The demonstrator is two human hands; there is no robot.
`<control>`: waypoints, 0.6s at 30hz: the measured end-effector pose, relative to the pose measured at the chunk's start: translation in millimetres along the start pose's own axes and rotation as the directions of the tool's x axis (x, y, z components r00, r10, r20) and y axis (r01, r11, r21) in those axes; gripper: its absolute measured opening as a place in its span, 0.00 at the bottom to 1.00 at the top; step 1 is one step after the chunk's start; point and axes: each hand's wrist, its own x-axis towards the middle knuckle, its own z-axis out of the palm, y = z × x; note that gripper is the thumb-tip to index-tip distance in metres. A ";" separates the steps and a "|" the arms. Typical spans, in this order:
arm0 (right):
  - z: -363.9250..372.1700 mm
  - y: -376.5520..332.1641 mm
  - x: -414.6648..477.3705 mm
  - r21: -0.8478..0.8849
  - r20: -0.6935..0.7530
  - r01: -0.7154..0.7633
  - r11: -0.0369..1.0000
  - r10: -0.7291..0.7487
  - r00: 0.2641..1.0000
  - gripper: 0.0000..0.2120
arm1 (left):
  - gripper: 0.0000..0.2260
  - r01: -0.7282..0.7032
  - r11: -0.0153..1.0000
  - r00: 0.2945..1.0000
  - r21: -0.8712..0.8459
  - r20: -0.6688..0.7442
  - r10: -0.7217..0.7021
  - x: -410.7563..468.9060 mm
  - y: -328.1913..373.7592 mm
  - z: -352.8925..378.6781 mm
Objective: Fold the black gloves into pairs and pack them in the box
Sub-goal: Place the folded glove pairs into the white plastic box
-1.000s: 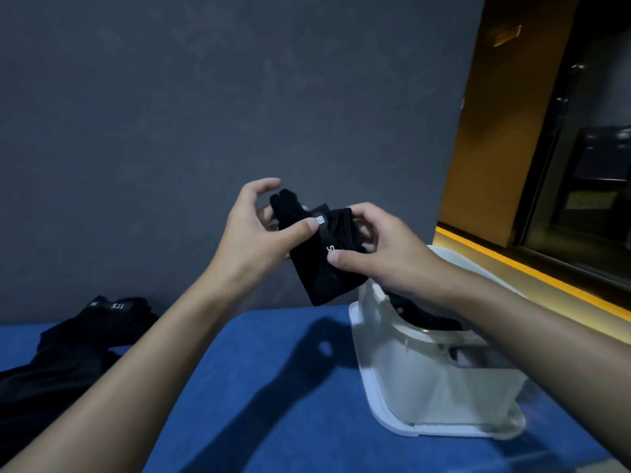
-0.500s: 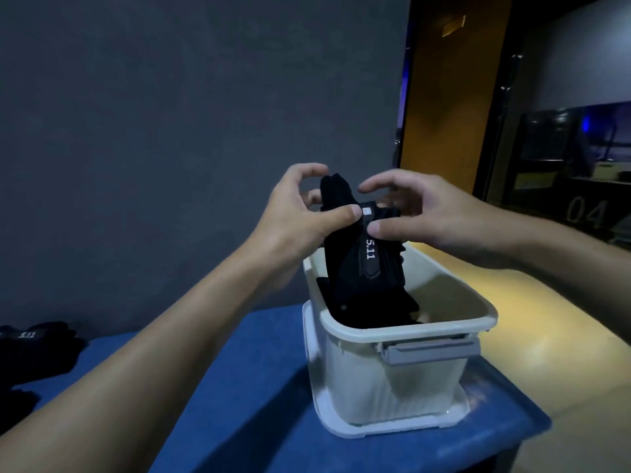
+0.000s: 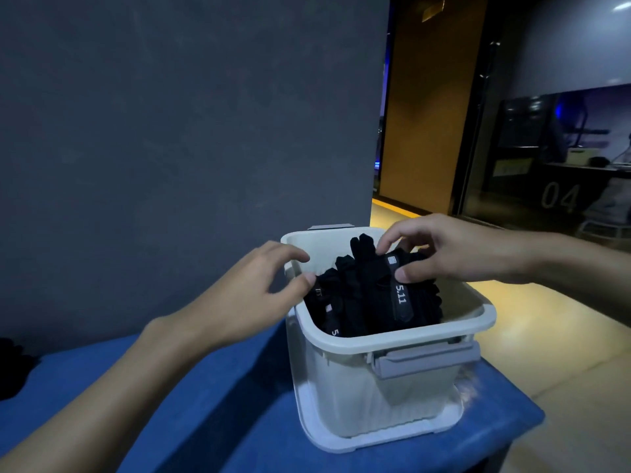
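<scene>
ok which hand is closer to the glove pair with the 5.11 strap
Right. The right hand pinches the top of the 5.11 glove pair in the box; the left hand hovers apart from it, over the box's left rim.

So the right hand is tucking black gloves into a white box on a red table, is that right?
Not quite: the table is blue, not red, as the head view shows. The right hand does pinch black gloves in the white box.
</scene>
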 end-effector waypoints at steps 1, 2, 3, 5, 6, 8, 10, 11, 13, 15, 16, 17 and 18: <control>0.3 2.8 0.4 -0.002 0.014 -0.001 1.000 0.001 1.000 0.13 | 0.26 -0.009 1.000 1.000 0.007 0.000 0.009 -0.3 -2.2 0.9; 0.8 5.2 0.4 -0.002 0.033 -0.005 1.000 0.006 0.999 0.13 | 0.27 -0.016 1.000 1.000 0.013 0.000 0.016 -0.1 -4.1 1.8; 1.5 7.7 0.5 -0.004 0.054 -0.013 1.000 0.013 0.998 0.12 | 0.27 -0.022 1.000 1.000 0.017 -0.002 0.022 0.1 -5.6 2.9; 1.7 11.9 1.4 -0.007 0.076 -0.027 1.000 0.028 0.997 0.12 | 0.27 -0.030 0.999 0.999 0.025 -0.010 0.030 0.5 -6.1 4.3; 1.7 13.3 1.8 -0.006 0.081 -0.031 0.999 0.032 0.996 0.12 | 0.28 -0.034 0.999 0.999 0.031 -0.013 0.035 0.7 -6.0 5.0; 3.1 14.4 2.6 -0.021 0.094 -0.030 0.999 0.032 0.995 0.12 | 0.29 -0.044 0.998 0.999 0.044 -0.020 0.045 0.8 -5.4 6.1; 6.4 16.4 3.8 -0.080 0.117 -0.021 0.997 0.030 0.993 0.12 | 0.29 -0.046 0.998 0.999 0.049 -0.021 0.047 1.2 -5.6 6.7; 8.7 17.8 4.6 -0.120 0.126 -0.022 0.993 0.037 0.991 0.11 | 0.28 -0.046 0.998 0.999 0.050 -0.018 0.047 1.2 -5.9 6.7; 12.9 22.1 6.5 -0.219 0.120 -0.034 0.975 0.062 0.991 0.11 | 0.27 -0.046 0.998 0.999 0.052 -0.015 0.046 1.0 -6.6 6.8; 14.6 26.2 8.8 -0.323 0.098 -0.043 0.945 0.079 0.992 0.11 | 0.27 -0.044 0.998 0.999 0.052 -0.011 0.044 1.0 -6.3 6.7; 15.0 26.4 9.3 -0.351 0.096 -0.045 0.935 0.083 0.992 0.11 | 0.27 -0.043 0.998 0.999 0.051 -0.010 0.044 1.1 -6.1 6.7; 15.0 25.8 9.8 -0.356 0.098 -0.045 0.933 0.085 0.992 0.10 | 0.27 -0.043 0.998 0.999 0.052 -0.009 0.044 1.1 -5.7 6.6; 14.5 24.4 9.9 -0.335 0.103 -0.042 0.941 0.080 0.991 0.10 | 0.28 -0.043 0.998 0.999 0.054 -0.009 0.044 0.9 -5.5 6.5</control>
